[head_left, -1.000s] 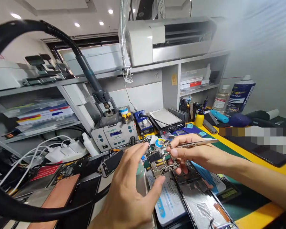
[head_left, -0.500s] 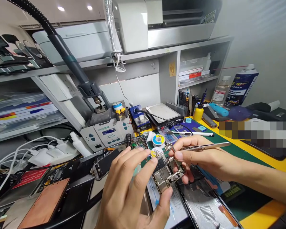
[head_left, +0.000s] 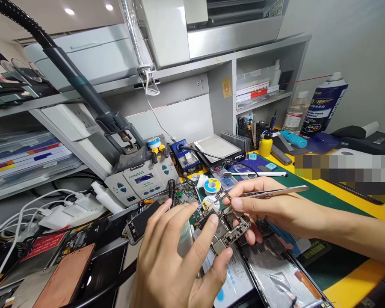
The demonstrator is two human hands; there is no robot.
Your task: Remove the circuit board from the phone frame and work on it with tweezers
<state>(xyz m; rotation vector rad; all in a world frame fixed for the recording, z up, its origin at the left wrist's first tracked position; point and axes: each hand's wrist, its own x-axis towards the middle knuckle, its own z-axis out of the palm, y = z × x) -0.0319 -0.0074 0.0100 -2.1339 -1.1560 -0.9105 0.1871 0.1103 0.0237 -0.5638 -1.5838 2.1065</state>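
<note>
A phone circuit board [head_left: 234,233] is held up at a tilt over the bench. My right hand [head_left: 269,203] grips its right side with thumb and fingers, and a pair of metal tweezers [head_left: 280,192] is clasped in the same hand, pointing left. Spread fingers show on my left hand [head_left: 176,252]: the index fingertip lies over the board's face and the thumb is by its lower edge. Whether they press on it, I cannot tell. Below the board are an opened phone housing [head_left: 276,269] and a white-and-blue box [head_left: 232,278].
Behind my hands stand a hot-air station [head_left: 143,182], a solder spool [head_left: 212,185] and a heating plate [head_left: 218,149]. A brush [head_left: 256,174] lies on the green mat [head_left: 321,192]. At right are a yellow bottle [head_left: 265,145] and a spray can [head_left: 324,107]. Copper-coloured plate [head_left: 66,278] at left.
My left index finger has moved from the board's upper left edge to over its middle. The camera view has shifted slightly. My right hand keeps its hold on board and tweezers.
</note>
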